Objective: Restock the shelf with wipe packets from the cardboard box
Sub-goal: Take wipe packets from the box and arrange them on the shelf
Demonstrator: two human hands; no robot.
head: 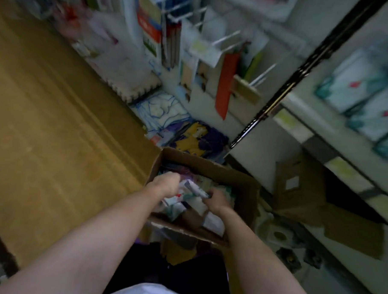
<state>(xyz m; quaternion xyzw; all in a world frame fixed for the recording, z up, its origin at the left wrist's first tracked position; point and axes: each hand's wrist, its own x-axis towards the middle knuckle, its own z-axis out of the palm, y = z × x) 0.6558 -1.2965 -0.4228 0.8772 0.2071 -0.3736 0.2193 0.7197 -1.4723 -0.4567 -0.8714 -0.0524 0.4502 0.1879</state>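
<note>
A big cardboard sheet point(56, 118) fills my left. Next comes the cardboard box point(212, 167), both hands inside it. My left hand point(167, 183) reaches among the wipe packets point(175, 203); blur hides its fingers, so I cannot tell its grip. My right hand point(217, 200) curls around one packet point(195, 188). The shelf point(335, 139) with stocked packets point(364, 92) stands right.

No legible text, brand, number or sign appears in the head view; motion blur smears every printed surface. The shelf-edge labels point(286, 119) at right center show only pale yellow-green patches. The hanging cards point(149, 22) at upper center show red, blue and green blocks with unreadable marks. The white sticker point(292, 183) on the flattened carton at right center is blank or illegible.
</note>
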